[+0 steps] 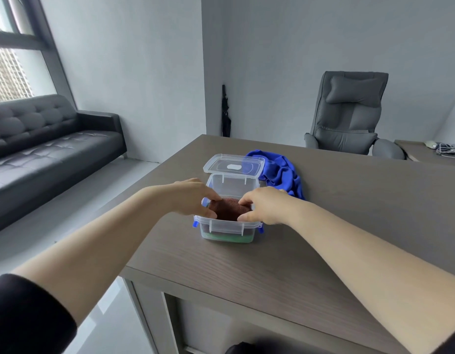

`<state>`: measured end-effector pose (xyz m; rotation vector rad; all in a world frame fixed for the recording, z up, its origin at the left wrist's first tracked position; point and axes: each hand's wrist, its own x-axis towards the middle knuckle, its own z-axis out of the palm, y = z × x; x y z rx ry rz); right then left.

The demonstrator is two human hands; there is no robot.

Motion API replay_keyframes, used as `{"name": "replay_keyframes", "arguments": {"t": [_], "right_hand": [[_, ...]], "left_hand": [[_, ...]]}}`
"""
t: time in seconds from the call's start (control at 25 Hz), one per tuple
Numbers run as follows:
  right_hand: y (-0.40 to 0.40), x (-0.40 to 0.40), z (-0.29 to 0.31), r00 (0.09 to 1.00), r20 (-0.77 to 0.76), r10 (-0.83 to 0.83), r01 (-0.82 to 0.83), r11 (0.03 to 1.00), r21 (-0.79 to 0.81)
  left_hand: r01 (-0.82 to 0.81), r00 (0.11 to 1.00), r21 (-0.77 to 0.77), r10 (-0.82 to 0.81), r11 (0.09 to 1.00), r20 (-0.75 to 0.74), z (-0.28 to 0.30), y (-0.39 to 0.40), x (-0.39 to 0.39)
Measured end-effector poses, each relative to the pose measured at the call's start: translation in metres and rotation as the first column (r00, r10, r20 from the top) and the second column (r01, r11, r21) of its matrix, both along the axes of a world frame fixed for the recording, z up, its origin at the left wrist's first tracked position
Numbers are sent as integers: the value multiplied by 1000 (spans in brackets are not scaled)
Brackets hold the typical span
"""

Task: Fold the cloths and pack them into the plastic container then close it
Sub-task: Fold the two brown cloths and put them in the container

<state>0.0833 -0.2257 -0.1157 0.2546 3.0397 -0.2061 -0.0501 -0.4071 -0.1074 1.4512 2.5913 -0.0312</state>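
A clear plastic container (226,227) with blue side clips stands on the grey-brown table (336,226). Its lid (232,164) is tipped open at the back. A green cloth (227,238) lies at its bottom, seen through the wall. On top sits a folded brown cloth (227,209). My left hand (193,198) grips the brown cloth's left side and my right hand (266,204) its right side, both inside the rim. A crumpled blue cloth (281,175) lies on the table just behind and right of the container.
A grey office chair (349,116) stands beyond the table's far edge. A black sofa (47,144) runs along the left under the window. A black umbrella (226,111) leans in the corner. Cables (448,149) lie on a side desk at far right.
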Motion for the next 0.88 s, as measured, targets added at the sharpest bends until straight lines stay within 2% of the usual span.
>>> {"name": "replay_keyframes", "arguments": {"t": [0.32, 0.6, 0.68, 0.8, 0.88], "right_hand": [[-4, -17, 6, 994, 108, 27, -37, 994, 98], [-4, -12, 2, 997, 73, 31, -38, 995, 93], [-2, -3, 1, 999, 15, 44, -44, 999, 16], [3, 12, -4, 994, -112, 2, -25, 979, -202], [5, 21, -11, 976, -212, -49, -13, 959, -283]], "left_hand": [[21, 986, -175, -49, 984, -156, 12, 30, 10], [45, 988, -162, -68, 986, -138, 9, 30, 6], [30, 993, -156, -47, 987, -104, 10, 26, 7], [-2, 999, -111, 8, 994, 51, 22, 22, 8], [-23, 999, -52, 25, 998, 30, 32, 25, 13]]}}
